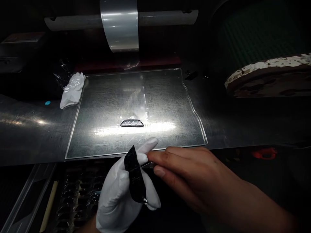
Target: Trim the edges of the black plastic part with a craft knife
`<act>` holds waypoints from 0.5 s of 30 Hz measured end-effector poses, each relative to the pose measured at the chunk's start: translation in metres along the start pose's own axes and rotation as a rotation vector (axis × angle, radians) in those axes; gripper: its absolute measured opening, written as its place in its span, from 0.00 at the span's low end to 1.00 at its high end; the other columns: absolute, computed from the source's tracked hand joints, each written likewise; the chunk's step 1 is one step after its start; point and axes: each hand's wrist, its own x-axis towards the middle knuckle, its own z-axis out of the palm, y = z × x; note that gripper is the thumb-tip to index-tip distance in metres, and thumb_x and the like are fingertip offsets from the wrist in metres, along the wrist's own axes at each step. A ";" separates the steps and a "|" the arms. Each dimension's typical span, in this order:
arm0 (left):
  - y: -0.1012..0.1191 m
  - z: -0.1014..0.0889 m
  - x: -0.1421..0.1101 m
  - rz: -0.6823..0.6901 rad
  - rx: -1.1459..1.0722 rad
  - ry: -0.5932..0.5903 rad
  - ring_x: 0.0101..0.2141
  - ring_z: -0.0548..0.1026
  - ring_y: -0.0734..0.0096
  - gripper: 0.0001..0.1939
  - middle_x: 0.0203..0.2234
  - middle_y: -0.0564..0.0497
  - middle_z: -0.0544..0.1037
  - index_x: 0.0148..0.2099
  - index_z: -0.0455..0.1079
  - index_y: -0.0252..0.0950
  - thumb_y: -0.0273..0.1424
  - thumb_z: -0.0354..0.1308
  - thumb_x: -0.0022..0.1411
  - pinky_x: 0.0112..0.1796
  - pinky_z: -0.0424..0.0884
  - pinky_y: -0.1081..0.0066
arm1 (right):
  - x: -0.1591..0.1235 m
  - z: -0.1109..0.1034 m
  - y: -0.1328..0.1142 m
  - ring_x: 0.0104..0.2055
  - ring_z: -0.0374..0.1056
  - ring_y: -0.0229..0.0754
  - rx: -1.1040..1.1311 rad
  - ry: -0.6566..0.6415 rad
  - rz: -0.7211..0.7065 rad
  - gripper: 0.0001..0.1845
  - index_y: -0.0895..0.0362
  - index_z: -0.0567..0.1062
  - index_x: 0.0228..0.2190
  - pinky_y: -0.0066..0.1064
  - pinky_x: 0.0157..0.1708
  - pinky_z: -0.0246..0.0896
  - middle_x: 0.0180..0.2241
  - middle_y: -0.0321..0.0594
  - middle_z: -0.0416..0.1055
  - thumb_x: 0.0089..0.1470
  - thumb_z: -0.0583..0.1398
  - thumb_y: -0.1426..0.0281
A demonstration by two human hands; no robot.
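Observation:
My left hand (114, 194), in a white glove, grips a glossy black trapezoid-shaped panel (135, 176) between thumb and fingers, tilted nearly upright. Its index finger points away over the front edge of the mat. My bare right hand (189, 173) is beside it, with its fingertips almost touching the gloved fingers. Thumb and index finger are drawn close together around something thin and dark that I cannot make out. Beyond both hands, a similar dark-edged trapezoid piece (132, 123) lies on the clear scratched mat (167, 106), at the end of a strip of clear film (132, 97).
A roll of clear film (120, 26) hangs on a pale rod (167, 17) at the back. A white glove (73, 90) lies left of the mat. Below the bench edge, a tray (77, 197) holds several dark pieces. A large round drum-like object (267, 71) stands right.

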 end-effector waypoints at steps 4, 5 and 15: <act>0.003 0.002 0.002 -0.053 0.009 -0.007 0.23 0.77 0.74 0.25 0.23 0.53 0.82 0.66 0.70 0.38 0.44 0.54 0.74 0.41 0.70 0.68 | 0.001 0.003 0.000 0.41 0.76 0.38 -0.039 0.000 -0.001 0.17 0.50 0.73 0.59 0.30 0.41 0.69 0.44 0.33 0.80 0.72 0.56 0.69; 0.004 0.002 0.002 -0.064 0.013 -0.004 0.23 0.77 0.74 0.26 0.23 0.53 0.82 0.67 0.69 0.37 0.44 0.54 0.74 0.41 0.70 0.68 | 0.001 0.003 0.000 0.39 0.76 0.38 -0.048 -0.001 0.004 0.16 0.50 0.73 0.58 0.30 0.40 0.70 0.43 0.33 0.80 0.72 0.57 0.68; 0.002 -0.002 0.003 -0.108 0.051 0.009 0.23 0.72 0.75 0.30 0.20 0.52 0.77 0.69 0.65 0.29 0.43 0.53 0.74 0.37 0.68 0.71 | 0.003 -0.008 0.003 0.36 0.75 0.40 -0.026 -0.124 0.020 0.15 0.49 0.77 0.55 0.32 0.38 0.71 0.40 0.35 0.79 0.72 0.56 0.68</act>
